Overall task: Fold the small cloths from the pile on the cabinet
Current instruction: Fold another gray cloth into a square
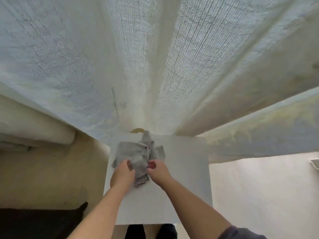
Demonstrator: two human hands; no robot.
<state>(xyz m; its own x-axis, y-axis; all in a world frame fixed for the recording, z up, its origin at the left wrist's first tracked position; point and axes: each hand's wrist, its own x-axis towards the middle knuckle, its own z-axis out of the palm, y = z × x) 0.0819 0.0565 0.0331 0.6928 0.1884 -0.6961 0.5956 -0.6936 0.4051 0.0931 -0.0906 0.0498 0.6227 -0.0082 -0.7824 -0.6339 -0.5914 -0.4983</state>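
Observation:
A loose pile of small grey cloths (138, 152) lies on the far half of the white cabinet top (181, 178). One grey cloth (140, 171) hangs out of the pile toward me, between my two hands. My left hand (123, 173) lies on the left side of this cloth with its fingers curled onto the fabric. My right hand (158, 170) is at the cloth's right edge, fingers curled in and pinching the fabric. Another crumpled cloth (146, 138) sticks up at the back of the pile.
A pale curtain (155, 66) hangs right behind the cabinet. A white cushion or mattress edge (34, 133) lies to the left over a beige floor. A dark mat (39, 221) is at the lower left. Pale floor spreads to the right.

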